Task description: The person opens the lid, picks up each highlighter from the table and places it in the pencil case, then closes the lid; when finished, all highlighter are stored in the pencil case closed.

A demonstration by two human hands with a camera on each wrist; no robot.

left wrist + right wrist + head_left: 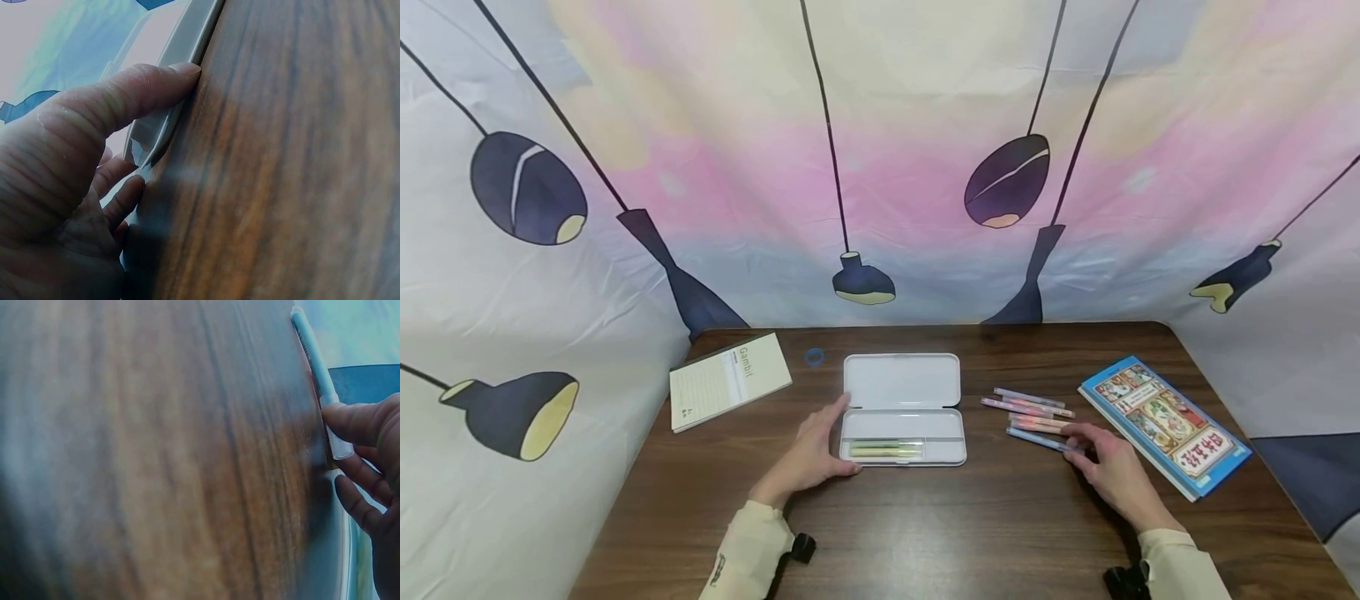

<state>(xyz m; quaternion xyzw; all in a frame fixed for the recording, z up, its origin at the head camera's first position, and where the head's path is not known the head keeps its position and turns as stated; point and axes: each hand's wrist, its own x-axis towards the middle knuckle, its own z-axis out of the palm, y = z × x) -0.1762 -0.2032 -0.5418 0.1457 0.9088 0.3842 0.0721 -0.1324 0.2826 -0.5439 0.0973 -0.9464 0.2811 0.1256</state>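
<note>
An open white pencil case (902, 381) lies mid-table, with several yellow-green pens (886, 448) in its front compartment. My left hand (808, 450) holds the case's left side, its thumb (150, 94) along the front wall and other fingers around the corner. To the right, several pink, orange and lilac pens (1028, 405) lie in a loose group. At the near side of that group, my right hand (1108, 468) pinches the end of a blue pen (1037, 439) between thumb and finger. The same pen's pale blue barrel (312, 353) shows in the right wrist view.
A cream notebook (730, 381) lies at the back left, beside a small blue ring (814, 357). At the right, a blue-bordered illustrated book (1165, 425) lies close to my right hand. A patterned cloth (910, 108) hangs behind the wooden table (910, 533).
</note>
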